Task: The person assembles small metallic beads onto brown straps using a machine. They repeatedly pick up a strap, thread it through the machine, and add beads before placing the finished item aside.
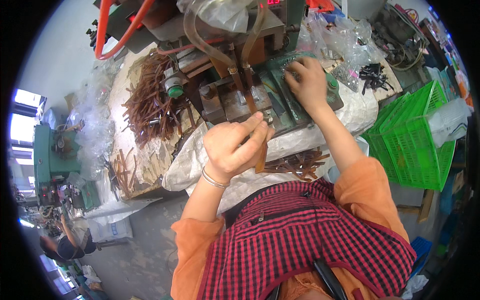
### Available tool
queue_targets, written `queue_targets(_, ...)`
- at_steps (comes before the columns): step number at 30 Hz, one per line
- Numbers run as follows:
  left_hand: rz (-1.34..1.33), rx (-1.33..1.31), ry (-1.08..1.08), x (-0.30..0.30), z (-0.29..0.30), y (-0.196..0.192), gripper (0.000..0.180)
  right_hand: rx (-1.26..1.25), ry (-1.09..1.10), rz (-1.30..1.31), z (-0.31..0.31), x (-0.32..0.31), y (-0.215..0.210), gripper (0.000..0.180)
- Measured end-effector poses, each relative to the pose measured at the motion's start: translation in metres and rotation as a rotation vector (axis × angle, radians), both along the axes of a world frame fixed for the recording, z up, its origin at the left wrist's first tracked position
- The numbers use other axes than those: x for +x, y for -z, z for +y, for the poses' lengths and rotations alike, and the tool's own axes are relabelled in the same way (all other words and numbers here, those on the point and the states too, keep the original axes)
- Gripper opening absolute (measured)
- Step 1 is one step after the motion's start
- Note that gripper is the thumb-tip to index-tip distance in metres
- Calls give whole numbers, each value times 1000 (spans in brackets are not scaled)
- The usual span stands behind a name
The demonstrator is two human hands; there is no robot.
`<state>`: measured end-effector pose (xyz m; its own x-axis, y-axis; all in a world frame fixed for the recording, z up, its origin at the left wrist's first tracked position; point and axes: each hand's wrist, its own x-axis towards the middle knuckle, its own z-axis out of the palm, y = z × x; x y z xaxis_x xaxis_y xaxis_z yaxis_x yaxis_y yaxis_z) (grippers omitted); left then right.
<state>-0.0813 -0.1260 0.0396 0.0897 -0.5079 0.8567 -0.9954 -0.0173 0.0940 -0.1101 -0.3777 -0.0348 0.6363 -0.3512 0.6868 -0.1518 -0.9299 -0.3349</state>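
Note:
My left hand (232, 145) is closed, thumb and forefinger pinching a brown strap (261, 160) at the front of the press's metal block (220, 107). The strap's lower end hangs below my fingers. My right hand (307, 85) reaches over the green machine base (287, 102), its fingers curled down at a patch of small shiny pieces. Whatever its fingertips hold is hidden. Two clear hoses (192, 32) run down to the press beside my left hand.
A big heap of brown straps (150, 100) lies left of the press, and a smaller pile (300, 165) rests before me on white sacking (185, 165). Green push buttons (175, 91) flank the machine. Black pieces (372, 77) and green crates (415, 135) are on the right. Someone (70, 245) sits far left.

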Motion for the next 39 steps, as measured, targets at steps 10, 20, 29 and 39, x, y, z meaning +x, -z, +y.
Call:
queue_targets(10, 133, 192, -692, -21, 123, 43, 29, 558, 117, -130, -10, -61, 11, 19)
queue_targets(20, 227, 224, -945, 112, 134, 12, 11, 959, -174, -311, 10, -14, 6, 19)
queue_targets(29, 456, 397, -1002, 135, 131, 70, 17, 742, -53, -134, -17, -99, 19, 18)
queue_targets(39, 726, -257, -505, 105, 94, 31, 10, 646, -385, -98, 56, -53, -70, 23)
